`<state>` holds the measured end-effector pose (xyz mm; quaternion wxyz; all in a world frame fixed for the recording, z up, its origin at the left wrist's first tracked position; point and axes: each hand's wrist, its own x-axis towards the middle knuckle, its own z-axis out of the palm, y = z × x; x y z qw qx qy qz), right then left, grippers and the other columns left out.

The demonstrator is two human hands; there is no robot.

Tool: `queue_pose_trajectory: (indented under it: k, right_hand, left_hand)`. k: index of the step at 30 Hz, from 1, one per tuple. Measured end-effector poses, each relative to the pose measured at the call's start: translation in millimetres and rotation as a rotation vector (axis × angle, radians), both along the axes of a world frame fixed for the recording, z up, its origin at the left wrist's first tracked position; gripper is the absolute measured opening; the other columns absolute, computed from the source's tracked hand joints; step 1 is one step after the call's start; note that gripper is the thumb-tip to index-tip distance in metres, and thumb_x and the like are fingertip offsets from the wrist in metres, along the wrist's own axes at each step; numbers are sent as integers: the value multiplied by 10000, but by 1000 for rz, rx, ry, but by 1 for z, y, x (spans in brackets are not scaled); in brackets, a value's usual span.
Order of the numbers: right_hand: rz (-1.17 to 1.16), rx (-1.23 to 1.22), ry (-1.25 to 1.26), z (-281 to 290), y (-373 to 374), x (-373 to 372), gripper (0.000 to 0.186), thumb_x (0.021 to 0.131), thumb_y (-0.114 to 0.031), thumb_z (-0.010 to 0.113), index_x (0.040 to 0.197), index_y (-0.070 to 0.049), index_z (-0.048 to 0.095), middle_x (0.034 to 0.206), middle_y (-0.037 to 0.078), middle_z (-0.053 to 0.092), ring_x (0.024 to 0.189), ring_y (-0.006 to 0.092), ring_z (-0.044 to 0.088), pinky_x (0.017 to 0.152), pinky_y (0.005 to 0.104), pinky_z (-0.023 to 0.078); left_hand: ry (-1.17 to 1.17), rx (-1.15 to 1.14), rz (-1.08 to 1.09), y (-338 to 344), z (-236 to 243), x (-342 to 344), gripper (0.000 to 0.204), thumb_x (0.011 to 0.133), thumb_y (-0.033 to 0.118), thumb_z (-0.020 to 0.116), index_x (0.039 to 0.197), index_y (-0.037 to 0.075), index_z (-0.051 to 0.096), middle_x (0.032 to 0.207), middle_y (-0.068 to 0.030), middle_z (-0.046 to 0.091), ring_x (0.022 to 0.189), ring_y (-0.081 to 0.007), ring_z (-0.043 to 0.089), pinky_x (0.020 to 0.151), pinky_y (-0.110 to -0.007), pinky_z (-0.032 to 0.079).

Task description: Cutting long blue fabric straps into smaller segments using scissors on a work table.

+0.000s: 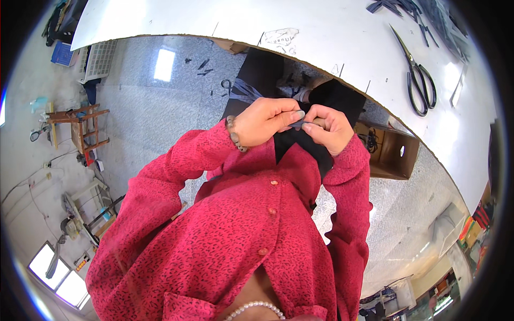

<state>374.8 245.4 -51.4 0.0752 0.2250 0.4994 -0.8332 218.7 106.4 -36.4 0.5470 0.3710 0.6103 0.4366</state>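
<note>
While both hands are hovering over the lap, just off the near edge of the white table (332,37), a small grey-blue strip (297,124) is sitting between their fingertips. Thumb and fingers of the left hand (263,123) are pressing on it from one side, and those of the right hand (331,131) are pinching it from the other, so that only a short piece is showing in the narrow gap between the two grips. The fingers are covering its ends, so how far it is reaching into either hand I cannot tell. A beaded bracelet (235,134) is circling the left wrist.

Loose grey strips (247,91) are lying over the dark cloth on the lap, beyond the left hand. On the table, black-handled scissors (412,63) are resting toward the right end, their handles pointing to the near edge and their blades to the far edge, where more dark strips (386,5) are lying. Below the near edge, an open brown box (391,171) is standing on the floor, to the right of the right hand.
</note>
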Motion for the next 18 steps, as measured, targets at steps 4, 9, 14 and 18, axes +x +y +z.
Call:
queue_pose_trajectory:
  k: [4,9,14,18]
  right_hand:
    - [-3,-144,68,0,11,3,34,855,-45,582,852,-31,551,693,-26,516,579,23,426,523,187,310]
    - [-239,606,131,10,20,9,93,840,-29,581,932,-21,580,834,41,613,779,101,593,701,246,471]
    - [-596,1243,-55,39,69,41,110,819,-2,588,924,-26,571,1017,86,651,925,215,622,825,305,481]
    - [-552,1853,-280,31,124,75,166,826,-8,559,987,-37,534,1194,104,592,1040,284,585,861,358,483]
  left_hand:
    - [-227,-72,37,6,3,1,204,980,162,499,855,4,534,684,23,473,646,-37,416,576,-214,374]
    - [-307,-65,94,16,7,4,187,988,149,479,873,8,522,734,25,484,668,-33,414,624,-196,393]
    - [-277,-19,128,20,10,5,185,994,165,464,850,54,501,685,63,386,608,-14,342,589,-175,348]
    - [-301,-92,148,17,6,3,204,994,149,468,814,54,483,680,66,368,610,-11,347,666,-173,425]
